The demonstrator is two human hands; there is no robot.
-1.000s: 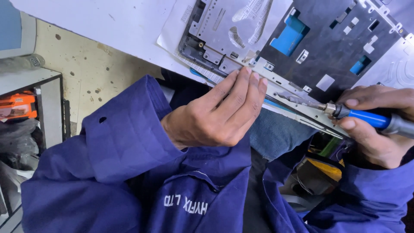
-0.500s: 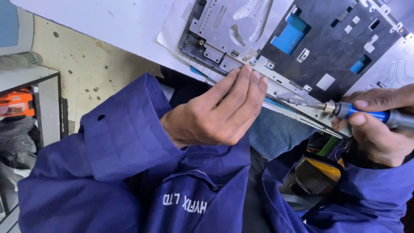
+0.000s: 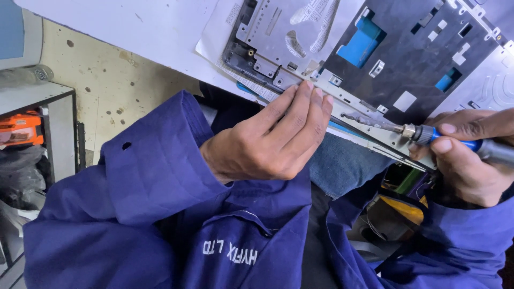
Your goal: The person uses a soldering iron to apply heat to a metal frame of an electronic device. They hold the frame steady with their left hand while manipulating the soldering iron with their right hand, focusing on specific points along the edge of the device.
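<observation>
An opened laptop case (image 3: 407, 59), with a grey metal inner plate and blue patches, lies upside down at the edge of a white table (image 3: 134, 27). My left hand (image 3: 273, 142) steadies the case's near edge, fingers held together and pressed flat against it. A blue-handled tool (image 3: 460, 143) with a metal tip is gripped in my right hand (image 3: 466, 160). The thin tip lies along the case's near edge strip, pointing left toward my left fingertips. Both arms wear blue work sleeves.
White paper sheets (image 3: 225, 32) lie under the case. A grey shelf unit (image 3: 59, 128) with an orange object (image 3: 19, 129) stands at the left on a stained pale floor (image 3: 123, 80). Below my right hand a yellow and black object (image 3: 401, 206) sits near my lap.
My right hand has drawn the tool slightly to the right along the case's edge. My left hand has stayed on the edge.
</observation>
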